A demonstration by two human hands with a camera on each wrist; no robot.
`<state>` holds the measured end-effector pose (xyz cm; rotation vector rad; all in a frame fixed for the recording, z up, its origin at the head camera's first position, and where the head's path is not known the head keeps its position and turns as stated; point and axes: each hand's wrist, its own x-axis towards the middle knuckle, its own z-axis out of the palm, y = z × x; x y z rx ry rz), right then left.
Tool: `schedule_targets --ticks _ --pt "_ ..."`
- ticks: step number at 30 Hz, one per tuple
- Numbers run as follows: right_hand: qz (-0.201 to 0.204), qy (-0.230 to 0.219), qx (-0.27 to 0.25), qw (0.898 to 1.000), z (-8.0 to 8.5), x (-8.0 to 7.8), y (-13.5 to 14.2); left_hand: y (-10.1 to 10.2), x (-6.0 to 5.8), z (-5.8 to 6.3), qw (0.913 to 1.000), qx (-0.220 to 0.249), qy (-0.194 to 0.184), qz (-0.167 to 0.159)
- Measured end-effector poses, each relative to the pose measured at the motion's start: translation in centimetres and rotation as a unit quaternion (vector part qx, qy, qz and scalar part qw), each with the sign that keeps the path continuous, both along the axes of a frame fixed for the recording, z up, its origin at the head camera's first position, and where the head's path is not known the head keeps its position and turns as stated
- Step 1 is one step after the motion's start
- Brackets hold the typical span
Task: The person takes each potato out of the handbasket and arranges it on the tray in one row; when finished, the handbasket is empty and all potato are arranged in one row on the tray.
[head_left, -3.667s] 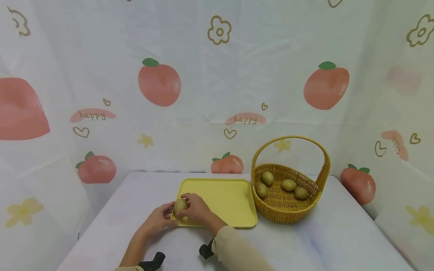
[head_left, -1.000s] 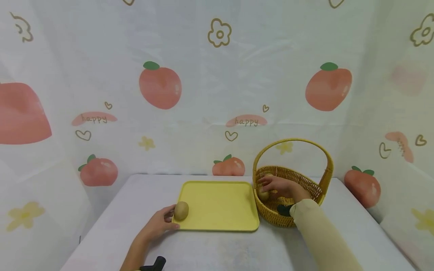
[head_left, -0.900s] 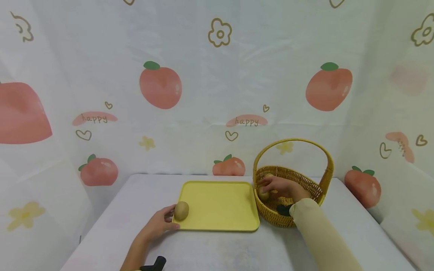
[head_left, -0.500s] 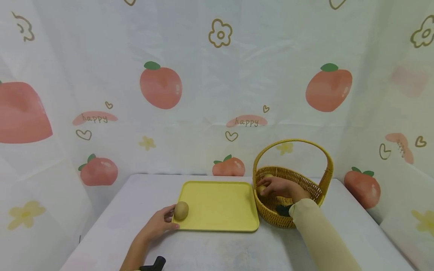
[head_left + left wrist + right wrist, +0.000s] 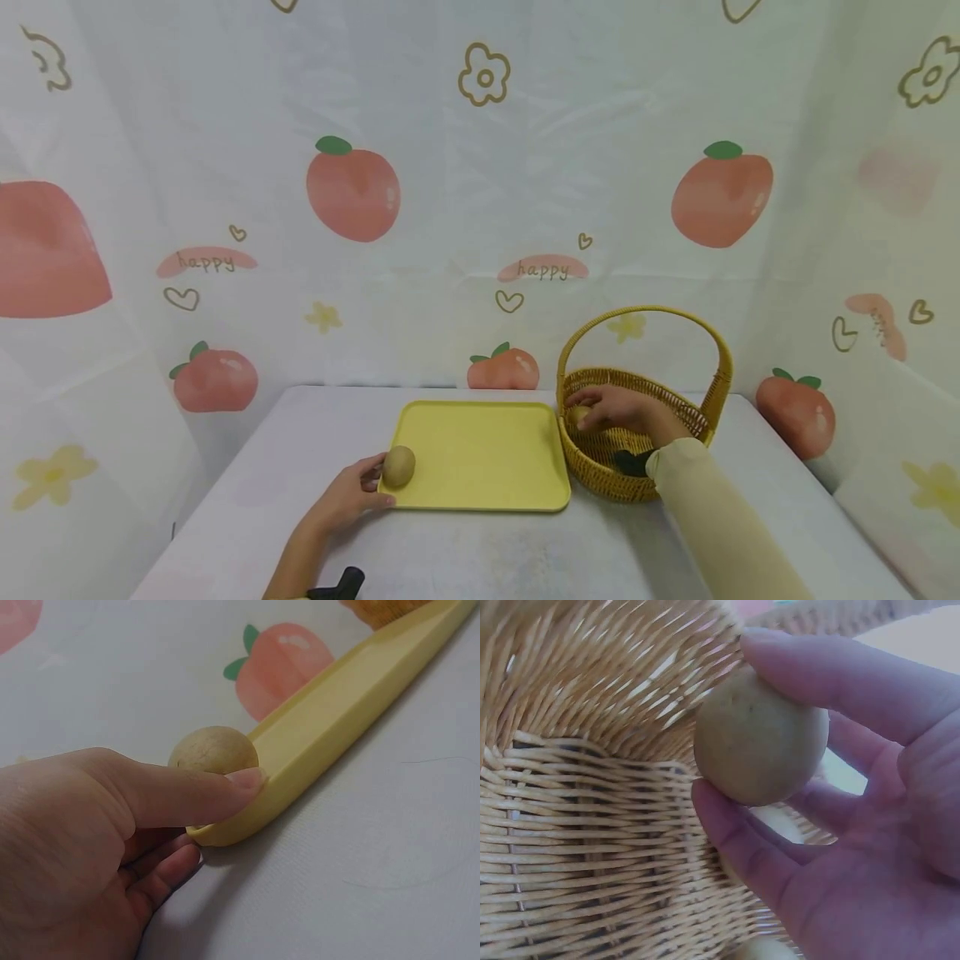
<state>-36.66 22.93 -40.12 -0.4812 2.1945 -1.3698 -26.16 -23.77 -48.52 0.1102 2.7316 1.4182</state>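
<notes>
Shifting from the tray (image 5: 487, 454) to the basket (image 5: 611, 485) since earlier, your right hand (image 5: 622, 409) is pinching a potato (image 5: 759, 742) inside it, risking a slip if the fingertips are holding loosely, while your left hand (image 5: 347, 497) is gripping the tray's corner beside another potato (image 5: 398, 467).

Held potato (image 5: 761, 742) (tan); at basket (image 5: 600, 482); another potato (image 5: 398, 467); on yellow tray (image 5: 487, 454)

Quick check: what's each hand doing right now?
Left hand: holding the yellow tray at its near left corner.
Right hand: holding a potato inside the wicker basket.
</notes>
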Motion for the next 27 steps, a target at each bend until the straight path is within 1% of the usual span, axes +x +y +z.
schedule_targets --ticks 3,6,10,13,17,19,22,24,27 --pt "0.015 0.014 -0.002 1.000 0.7 0.5 0.3 0.0 0.0 0.0 1.0000 0.000 0.001 -0.002" --pt "0.027 0.039 -0.006 0.999 1.4 1.3 0.5 -0.1 0.0 -0.1 1.0000 0.002 0.004 -0.003" --pt "0.027 0.069 -0.009 0.997 2.3 2.7 0.4 -0.1 0.0 -0.1 1.0000 0.001 0.006 -0.003" --pt "0.028 0.076 -0.019 0.997 2.6 3.8 0.1 -0.1 0.0 0.0 1.0000 0.002 0.007 -0.003" --pt "0.047 0.080 -0.053 0.994 2.3 5.1 -0.8 0.1 0.1 0.2 1.0000 0.002 0.006 -0.003" --pt "0.064 0.092 -0.068 0.991 2.2 5.6 -1.6 0.1 0.1 0.3 1.0000 0.001 0.007 -0.006" --pt "0.076 0.111 -0.078 0.988 1.7 6.2 -3.0 0.0 0.1 0.2 0.9999 -0.001 0.010 -0.010" --pt "0.078 0.112 -0.088 0.987 1.2 6.5 -4.1 0.0 0.1 0.2 0.9999 -0.002 0.011 -0.011" --pt "0.069 0.112 -0.091 0.987 0.2 6.8 -5.8 0.0 0.0 0.0 0.9998 -0.002 0.011 -0.013"
